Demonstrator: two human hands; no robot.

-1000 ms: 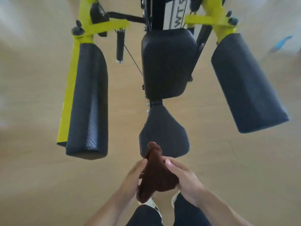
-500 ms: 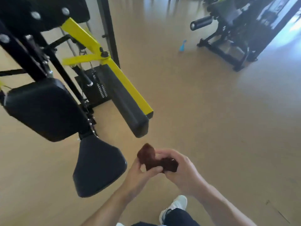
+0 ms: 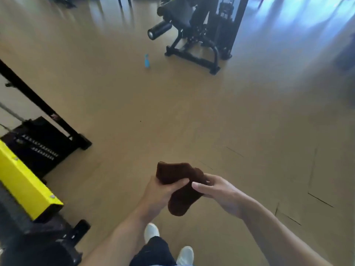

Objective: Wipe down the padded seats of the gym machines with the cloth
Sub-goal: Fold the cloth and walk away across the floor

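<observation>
I hold a dark brown cloth (image 3: 180, 186) in front of me, above the bare floor. My left hand (image 3: 160, 194) grips its left part, with the thumb laid across the top. My right hand (image 3: 218, 191) holds its right end with the fingers curled around it. A black machine with a padded seat (image 3: 179, 15) and a round roller pad (image 3: 159, 30) stands far ahead at the top. The yellow and black machine (image 3: 23, 181) is at my left edge; its seat pads are out of view.
A small blue spray bottle (image 3: 147, 61) stands on the tan floor (image 3: 172, 112) in front of the far machine. A black weight stack (image 3: 38, 144) and a slanted black frame bar (image 3: 44, 110) are at the left. My white shoes (image 3: 151, 231) show below.
The view has swung right, away from the yellow machine's pads toward the far black machine. Both hands kept hold of the cloth, which is now spread longer between them.
</observation>
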